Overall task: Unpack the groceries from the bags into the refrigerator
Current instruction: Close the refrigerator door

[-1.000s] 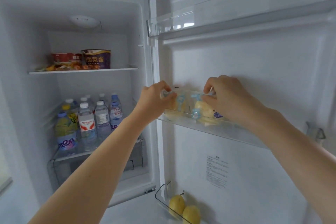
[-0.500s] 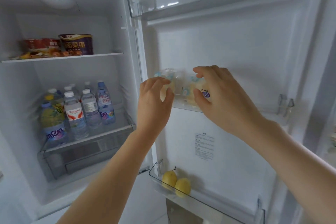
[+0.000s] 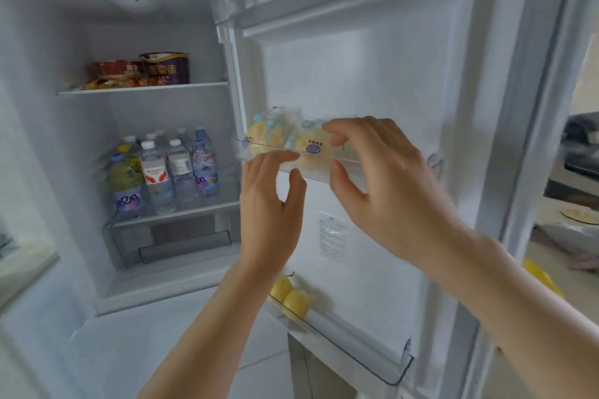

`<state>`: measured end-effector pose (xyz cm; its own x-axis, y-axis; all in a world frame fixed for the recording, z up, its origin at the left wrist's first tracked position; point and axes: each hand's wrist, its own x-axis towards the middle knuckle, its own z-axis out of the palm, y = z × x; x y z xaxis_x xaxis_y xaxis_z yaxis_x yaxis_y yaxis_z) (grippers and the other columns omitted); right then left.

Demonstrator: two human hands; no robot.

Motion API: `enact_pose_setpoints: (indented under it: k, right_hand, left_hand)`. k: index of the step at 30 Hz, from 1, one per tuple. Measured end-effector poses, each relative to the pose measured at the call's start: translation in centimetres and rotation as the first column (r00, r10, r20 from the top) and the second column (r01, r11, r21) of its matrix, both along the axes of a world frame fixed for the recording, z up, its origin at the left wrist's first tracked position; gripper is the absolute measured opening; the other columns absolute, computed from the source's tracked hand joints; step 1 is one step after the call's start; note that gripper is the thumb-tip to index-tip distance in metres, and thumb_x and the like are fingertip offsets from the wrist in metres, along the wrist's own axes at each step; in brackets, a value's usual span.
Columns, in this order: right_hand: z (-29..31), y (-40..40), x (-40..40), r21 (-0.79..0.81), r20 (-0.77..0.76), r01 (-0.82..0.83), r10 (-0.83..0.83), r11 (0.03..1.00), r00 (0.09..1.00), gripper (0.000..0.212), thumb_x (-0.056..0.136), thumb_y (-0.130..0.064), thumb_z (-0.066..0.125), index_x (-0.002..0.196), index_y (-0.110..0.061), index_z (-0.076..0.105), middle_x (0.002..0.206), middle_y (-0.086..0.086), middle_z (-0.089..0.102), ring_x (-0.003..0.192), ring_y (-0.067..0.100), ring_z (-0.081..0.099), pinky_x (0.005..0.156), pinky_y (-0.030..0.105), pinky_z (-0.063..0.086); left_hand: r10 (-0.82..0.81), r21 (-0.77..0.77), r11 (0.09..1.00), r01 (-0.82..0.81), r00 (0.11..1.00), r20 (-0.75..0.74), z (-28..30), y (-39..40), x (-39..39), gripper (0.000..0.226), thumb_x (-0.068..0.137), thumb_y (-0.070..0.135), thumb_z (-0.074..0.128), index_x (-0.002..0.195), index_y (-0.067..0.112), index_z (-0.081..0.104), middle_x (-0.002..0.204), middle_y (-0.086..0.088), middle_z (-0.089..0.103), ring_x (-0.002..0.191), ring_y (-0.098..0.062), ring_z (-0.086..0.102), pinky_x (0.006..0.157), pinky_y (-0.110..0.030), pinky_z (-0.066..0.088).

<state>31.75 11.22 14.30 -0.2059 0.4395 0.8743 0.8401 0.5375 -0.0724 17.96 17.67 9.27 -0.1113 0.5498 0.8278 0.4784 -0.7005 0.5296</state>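
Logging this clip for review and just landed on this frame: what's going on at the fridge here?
A person is stocking an open refrigerator. Two wrapped yellow buns sit in the middle door bin. Both hands are at that bin: the right hand has fingers over its rim by the right bun, the left hand is just below the bin front with fingers loose. Neither plainly grips anything. Two yellow fruits lie in the lower door bin; water bottles and instant noodle bowls fill the inner shelves.

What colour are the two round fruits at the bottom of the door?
Yellow fruits, head view.
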Motion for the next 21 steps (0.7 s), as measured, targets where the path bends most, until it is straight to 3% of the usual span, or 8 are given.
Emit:
enact_pose_setpoints:
  k: [3, 11, 16, 19, 21]
  right_hand:
    - [-0.9, -1.5, 3.5, 0.009, 0.000, -0.111, 0.111, 0.994, 0.994, 0.032, 0.089, -0.019, 0.053, 0.119, -0.009, 0.057, 0.107, 0.000, 0.062, 0.101, 0.020, 0.055, 0.077, 0.028, 0.046]
    - [-3.9, -3.8, 11.9, -0.048, -0.022, -0.290, 0.289, 0.956, 0.957, 0.031, 0.089, -0.018, 0.053, 0.118, -0.007, 0.058, 0.104, 0.002, 0.061, 0.100, 0.023, 0.054, 0.081, 0.029, 0.044]
    - [-4.6, -4.8, 16.2, -0.008, -0.076, -0.367, 0.365, 0.930, 0.928, 0.027, 0.089, -0.013, 0.054, 0.114, -0.003, 0.060, 0.102, 0.005, 0.061, 0.100, 0.024, 0.055, 0.082, 0.025, 0.043]
    - [-5.1, -4.3, 18.4, 0.058, -0.179, -0.340, 0.345, 0.939, 0.921, 0.024, 0.088, -0.009, 0.054, 0.109, -0.001, 0.060, 0.098, 0.007, 0.060, 0.094, 0.027, 0.055, 0.081, 0.030, 0.045]
    - [-5.4, -3.6, 19.5, 0.058, -0.236, -0.308, 0.313, 0.949, 0.920, 0.025, 0.088, -0.011, 0.052, 0.111, -0.002, 0.058, 0.101, 0.008, 0.058, 0.095, 0.026, 0.054, 0.080, 0.026, 0.045]
  left_hand:
    - [0.061, -0.020, 0.998, -0.060, 0.995, 0.076, -1.7, -2.9, 3.3, 0.023, 0.089, 0.020, 0.049, 0.108, 0.028, 0.060, 0.103, 0.030, 0.055, 0.106, 0.005, 0.048, 0.088, -0.009, 0.036]
    - [0.172, -0.048, 0.985, -0.166, 0.969, 0.179, -6.6, -8.9, 12.2, 0.022, 0.091, 0.012, 0.047, 0.109, 0.015, 0.059, 0.108, 0.011, 0.059, 0.108, -0.015, 0.056, 0.094, -0.026, 0.043]
    - [0.201, -0.044, 0.980, -0.196, 0.965, 0.169, -8.2, -10.6, 16.9, 0.025, 0.092, 0.019, 0.045, 0.116, 0.018, 0.054, 0.117, 0.012, 0.054, 0.112, -0.015, 0.053, 0.095, -0.031, 0.044]
    - [0.207, -0.074, 0.977, -0.198, 0.969, 0.133, -9.2, -10.9, 19.6, 0.032, 0.094, 0.024, 0.043, 0.125, 0.019, 0.050, 0.126, 0.010, 0.050, 0.122, -0.014, 0.047, 0.101, -0.035, 0.040]
    - [0.221, -0.108, 0.972, -0.211, 0.971, 0.091, -9.9, -11.1, 21.5, 0.038, 0.097, 0.034, 0.042, 0.134, 0.026, 0.042, 0.136, 0.013, 0.043, 0.131, -0.011, 0.039, 0.108, -0.029, 0.033]
